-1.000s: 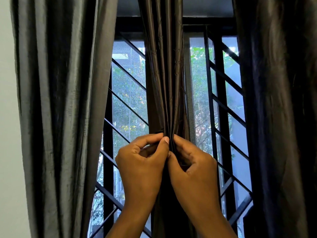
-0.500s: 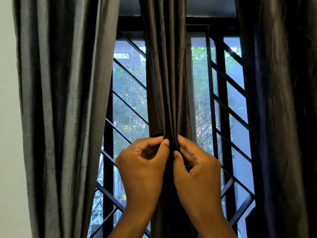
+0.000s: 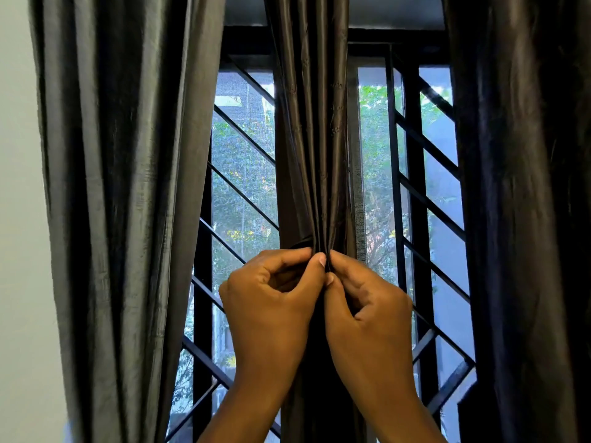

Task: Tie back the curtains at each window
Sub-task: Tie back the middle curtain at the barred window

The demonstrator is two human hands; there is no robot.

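A dark brown middle curtain hangs gathered into a narrow bunch in front of the window. A dark tie-back band wraps it at the pinch point; only a short piece shows at the left. My left hand and my right hand meet at the front of the bunch, thumbs and forefingers pinching the band ends together. A grey curtain hangs loose at the left and a dark curtain at the right.
Black window bars with diagonal rails stand behind the curtains, with green trees beyond the glass. A pale wall runs along the far left.
Both hands stay at the same spot on the middle curtain. The right thumb and forefinger have closed in tighter against the left thumb.
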